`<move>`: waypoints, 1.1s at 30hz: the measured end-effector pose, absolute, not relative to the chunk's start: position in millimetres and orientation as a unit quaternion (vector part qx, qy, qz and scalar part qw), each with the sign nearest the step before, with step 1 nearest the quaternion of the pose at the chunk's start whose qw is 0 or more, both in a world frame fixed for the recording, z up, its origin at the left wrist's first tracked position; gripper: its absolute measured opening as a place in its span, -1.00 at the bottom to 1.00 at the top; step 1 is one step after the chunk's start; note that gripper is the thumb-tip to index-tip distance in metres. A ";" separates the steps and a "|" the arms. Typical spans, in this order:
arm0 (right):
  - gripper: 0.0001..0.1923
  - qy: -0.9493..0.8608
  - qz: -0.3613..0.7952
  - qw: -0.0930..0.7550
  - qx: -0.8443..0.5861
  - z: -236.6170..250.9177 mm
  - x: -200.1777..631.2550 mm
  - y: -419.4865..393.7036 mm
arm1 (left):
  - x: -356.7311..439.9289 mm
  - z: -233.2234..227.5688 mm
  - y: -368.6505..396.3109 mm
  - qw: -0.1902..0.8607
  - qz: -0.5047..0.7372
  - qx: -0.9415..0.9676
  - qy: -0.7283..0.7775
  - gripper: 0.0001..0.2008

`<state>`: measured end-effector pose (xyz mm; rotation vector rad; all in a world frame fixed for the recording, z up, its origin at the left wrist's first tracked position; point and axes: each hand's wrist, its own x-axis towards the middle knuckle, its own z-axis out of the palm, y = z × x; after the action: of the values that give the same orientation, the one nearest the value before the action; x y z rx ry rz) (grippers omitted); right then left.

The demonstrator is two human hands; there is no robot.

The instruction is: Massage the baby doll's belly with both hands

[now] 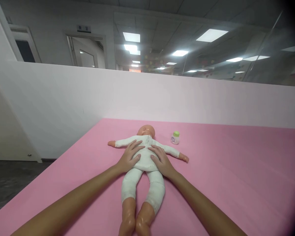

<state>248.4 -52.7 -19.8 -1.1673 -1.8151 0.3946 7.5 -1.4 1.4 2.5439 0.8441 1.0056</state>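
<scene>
A baby doll with a white cloth body lies stretched out on the pink table. Its head points away from me and its arms are spread to both sides. My left hand rests on the left side of the doll's torso, fingers extended and slightly apart. On the right side of the torso lies my right hand, its fingers stretched out too. Both palms touch the cloth, and a strip of the torso shows between them. Beyond the doll's right-hand arm stands a small clear bottle with a green cap.
A low white wall borders the table's far side, with glass above it. At the left are a pale door and the dark floor past the table's edge. Farther back is an open doorway.
</scene>
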 end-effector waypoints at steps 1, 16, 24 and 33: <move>-0.60 -0.736 0.160 0.455 -0.474 -19.3 248.5 -53.1 | 7.8 1.9 -1.4 0.139 0.349 0.880 0.292 -0.56; -0.61 -0.728 0.165 0.464 -0.477 -11.6 248.5 -58.2 | 2.2 0.4 -19.3 0.179 0.339 0.862 0.331 -0.55; -0.57 -0.702 0.187 0.481 -0.490 -21.1 242.2 -66.5 | 3.7 -1.2 -14.5 0.167 0.355 0.865 0.314 -0.57; -0.55 -0.735 0.184 0.434 -0.487 -16.7 255.8 -73.7 | 7.1 -4.1 -16.5 0.159 0.367 0.867 0.298 -0.59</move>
<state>255.8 -73.7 -16.7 -1.2128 -1.8311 0.4592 7.1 -16.5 -4.1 2.4777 0.8521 1.0490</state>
